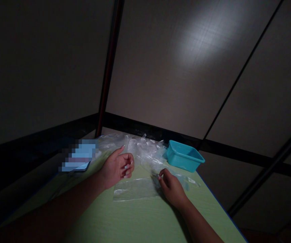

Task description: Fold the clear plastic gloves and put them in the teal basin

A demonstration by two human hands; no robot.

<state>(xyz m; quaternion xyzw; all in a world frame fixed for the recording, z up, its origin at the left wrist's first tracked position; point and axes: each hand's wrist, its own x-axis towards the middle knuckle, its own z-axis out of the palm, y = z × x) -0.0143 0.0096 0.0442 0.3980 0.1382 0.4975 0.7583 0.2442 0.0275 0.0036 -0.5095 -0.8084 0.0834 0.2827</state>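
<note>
A dim room with pale panelled walls surrounds a light green table (135, 219), where a heap of crumpled clear plastic bags (145, 150) lies at the far edge beside a turquoise plastic tub (184, 156) and a blurred blue item (80, 156) to the left. A flat clear bag (135, 189) lies on the table between the two hands. The left hand (117, 167) hovers curled, fingers folded loosely towards the palm and holding nothing that I can make out, while the right hand (172, 189) pinches the flat bag's right end with narrow fingertips.
</note>
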